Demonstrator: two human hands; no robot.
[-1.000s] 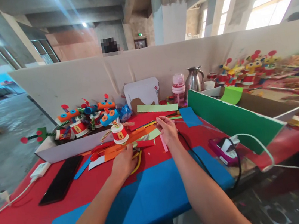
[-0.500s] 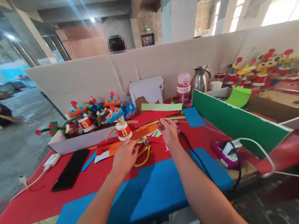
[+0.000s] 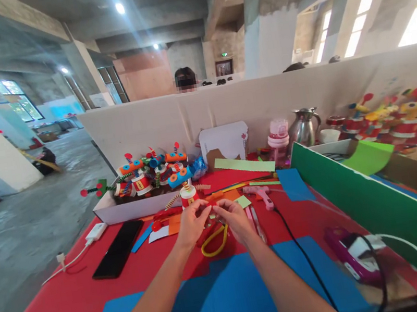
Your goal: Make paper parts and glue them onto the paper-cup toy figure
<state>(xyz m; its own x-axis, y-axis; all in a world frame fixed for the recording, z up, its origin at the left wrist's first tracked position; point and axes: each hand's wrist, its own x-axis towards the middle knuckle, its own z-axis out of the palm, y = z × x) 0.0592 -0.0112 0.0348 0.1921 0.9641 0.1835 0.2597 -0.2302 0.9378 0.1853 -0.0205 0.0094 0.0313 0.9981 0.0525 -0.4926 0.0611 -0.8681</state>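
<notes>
My left hand and my right hand meet over the red-covered table, thumbs and forefingers pinched. Between the fingertips shows a small red piece, probably paper; its shape is mostly hidden. Just below my hands lies a tool with yellow looped handles, its head covered by my fingers. Behind my left hand stands a paper-cup figure with a blue tube head and folded-paper arms. A pink glue gun rests to the right of my right hand, its black cord running toward me.
A white box of similar figures stands at left, near a black phone. A green board forms a wall at right, beside a purple power strip. Blue sheets cover the front edge. Behind are a bottle and metal jug.
My hands have come together, the right moving left to meet the left. The small red piece now shows between them. The glue gun is more exposed, and the camera view has shifted.
</notes>
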